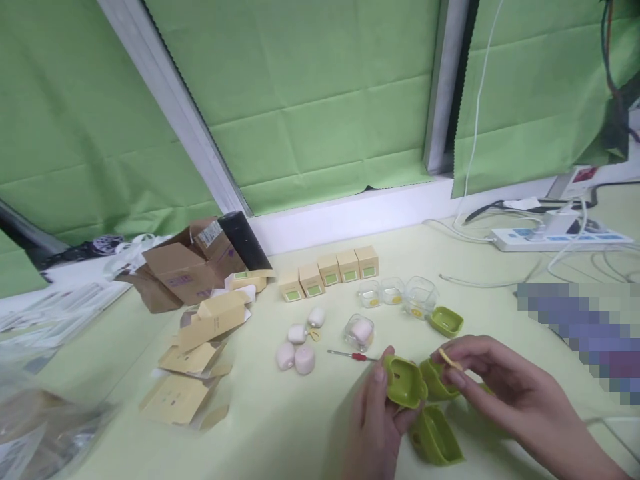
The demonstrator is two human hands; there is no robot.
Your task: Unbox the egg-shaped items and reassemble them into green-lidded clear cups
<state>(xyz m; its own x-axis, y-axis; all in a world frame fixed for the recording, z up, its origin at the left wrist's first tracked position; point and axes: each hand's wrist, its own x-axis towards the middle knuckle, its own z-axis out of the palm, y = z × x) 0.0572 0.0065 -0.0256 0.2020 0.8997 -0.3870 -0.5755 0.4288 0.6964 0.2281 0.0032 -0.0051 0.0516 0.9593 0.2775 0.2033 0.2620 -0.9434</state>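
Note:
My left hand (373, 410) is closed around a small green plastic lid or cup (404, 383), its hollow side tilted toward me. Between thumb and finger of my right hand (500, 380) is a thin yellow strap (450, 360), held just right of that green piece. A second green piece (436, 381) sits between the hands, partly hidden. Below it a green cup (440, 437) lies on its side, and a shallow green one (447, 321) rests farther back. A red-collared screwdriver (357, 357) lies just beyond my left hand, its handle end hidden.
Pale pink rounded pieces (304, 360) lie left of centre, near a clear cup (359, 332) with one inside. Behind are clear cups (420, 298) and small tan boxes (329, 269). Flattened cartons (177, 398) and a brown box (185, 267) stand left; a power strip (565, 239) lies right.

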